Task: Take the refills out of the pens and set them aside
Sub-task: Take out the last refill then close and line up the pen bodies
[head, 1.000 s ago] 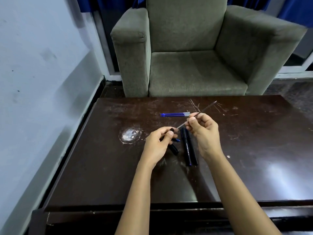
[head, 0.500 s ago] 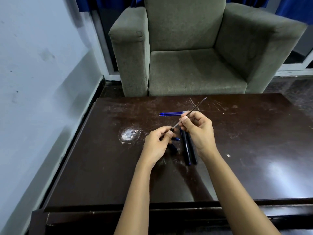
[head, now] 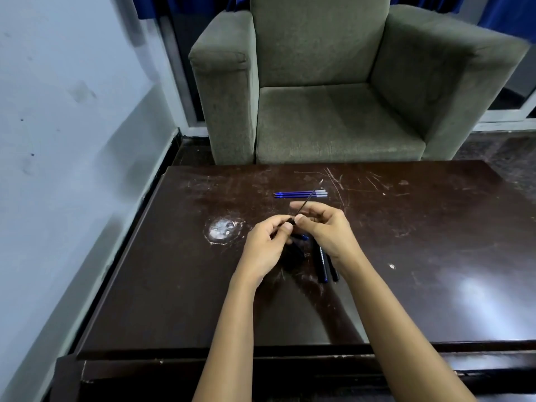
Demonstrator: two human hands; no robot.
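- My left hand pinches the dark pen end; my right hand pinches its thin refill, angled toward 1 o'clock above the table.
- Risk, as I judge it: a crooked pull could bend the refill or flick it into the set-aside refills at 12 o'clock.
- The table is dark and scratched; grey armchair beyond; pale wall at 9 o'clock.

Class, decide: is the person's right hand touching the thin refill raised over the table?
Touching. The head view shows the right hand pinching the thin refill near its lower end.
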